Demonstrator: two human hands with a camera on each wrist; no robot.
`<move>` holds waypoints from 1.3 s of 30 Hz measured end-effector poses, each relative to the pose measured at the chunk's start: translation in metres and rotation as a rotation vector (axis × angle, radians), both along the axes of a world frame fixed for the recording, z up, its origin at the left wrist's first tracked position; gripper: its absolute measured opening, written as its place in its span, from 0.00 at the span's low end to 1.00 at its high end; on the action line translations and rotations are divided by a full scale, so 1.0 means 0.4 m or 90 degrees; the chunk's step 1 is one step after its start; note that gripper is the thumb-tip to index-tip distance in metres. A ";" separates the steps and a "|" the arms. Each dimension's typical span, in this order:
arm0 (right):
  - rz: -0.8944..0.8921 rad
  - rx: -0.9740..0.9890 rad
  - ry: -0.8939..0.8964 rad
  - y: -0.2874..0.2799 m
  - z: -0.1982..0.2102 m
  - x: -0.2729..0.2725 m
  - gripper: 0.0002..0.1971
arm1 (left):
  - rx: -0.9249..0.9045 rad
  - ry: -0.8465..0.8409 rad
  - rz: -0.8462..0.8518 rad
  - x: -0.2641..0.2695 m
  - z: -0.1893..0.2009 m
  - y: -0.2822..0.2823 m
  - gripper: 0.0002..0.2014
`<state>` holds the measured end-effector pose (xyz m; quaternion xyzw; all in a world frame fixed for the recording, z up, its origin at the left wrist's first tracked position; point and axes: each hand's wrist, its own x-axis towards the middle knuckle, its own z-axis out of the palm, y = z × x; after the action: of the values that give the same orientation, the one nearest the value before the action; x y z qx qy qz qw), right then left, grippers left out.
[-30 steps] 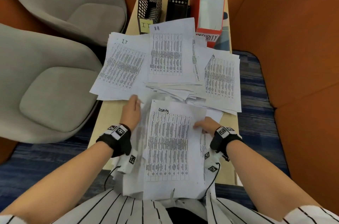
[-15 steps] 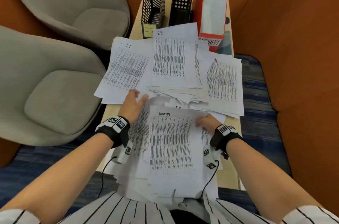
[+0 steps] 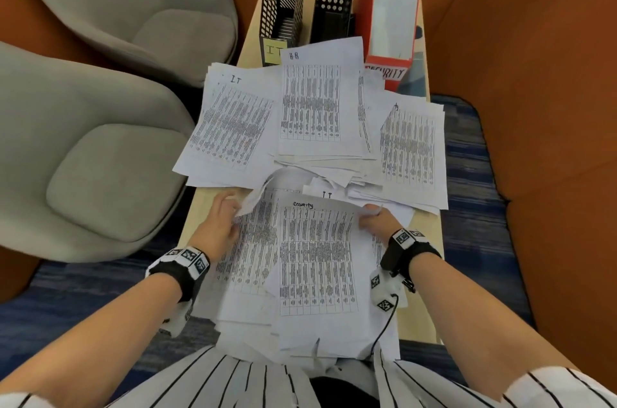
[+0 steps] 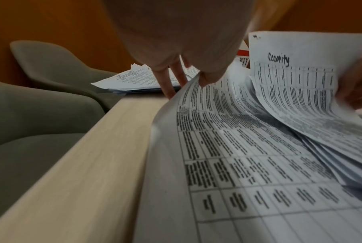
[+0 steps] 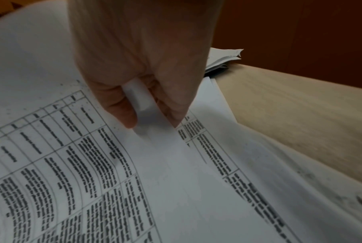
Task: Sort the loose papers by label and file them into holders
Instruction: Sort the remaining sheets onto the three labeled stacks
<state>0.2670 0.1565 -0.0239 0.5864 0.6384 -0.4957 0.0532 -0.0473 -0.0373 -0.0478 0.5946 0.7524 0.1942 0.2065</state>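
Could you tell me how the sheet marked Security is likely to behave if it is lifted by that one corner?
The Security sheet will probably flop: it already curves where the right hand pinches its top corner. It looks light, so little grip should do. The left hand holds up the edge of a sheet below it, and the loose pile underneath may slide or fan out.

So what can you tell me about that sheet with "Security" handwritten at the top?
The Security sheet is a white paper page printed with a dense black table, its label handwritten above the grid. It lies on top of the loose pile nearest the person, its far end curling upward. The right hand pinches its top right corner between thumb and fingers; the left hand grips a neighbouring sheet instead.
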 end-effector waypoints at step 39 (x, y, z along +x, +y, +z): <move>-0.320 -0.135 0.489 0.023 0.201 -0.147 0.11 | 0.241 -0.292 0.153 0.034 0.408 0.205 0.15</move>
<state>0.2083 0.1658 0.0565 0.4884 0.3958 -0.7368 -0.2487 -0.0337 0.0446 0.1155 0.4701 0.7015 0.4829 0.2317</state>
